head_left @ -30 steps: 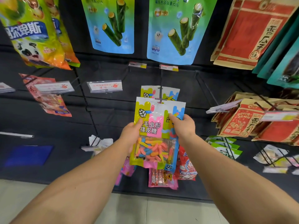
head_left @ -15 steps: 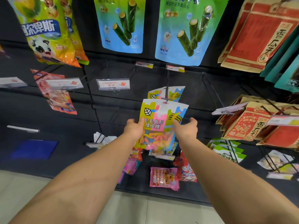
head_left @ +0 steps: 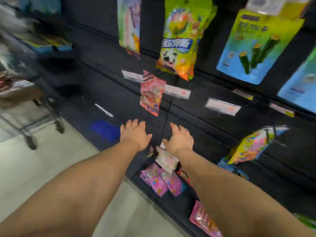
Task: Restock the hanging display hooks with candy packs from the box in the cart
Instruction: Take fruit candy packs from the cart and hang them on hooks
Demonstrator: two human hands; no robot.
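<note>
While both hands are empty, fingers spread, the left hand (head_left: 134, 135) and right hand (head_left: 181, 140) reach out before the black display wall (head_left: 213, 130); the gummy candy pack (head_left: 251, 145) hangs on its hook at right, and the blurred cart (head_left: 32, 120) stands at left, contents unclear.

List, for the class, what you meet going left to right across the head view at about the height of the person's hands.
cart → blue patch on the wall → left hand → right hand → hanging gummy candy pack
</note>
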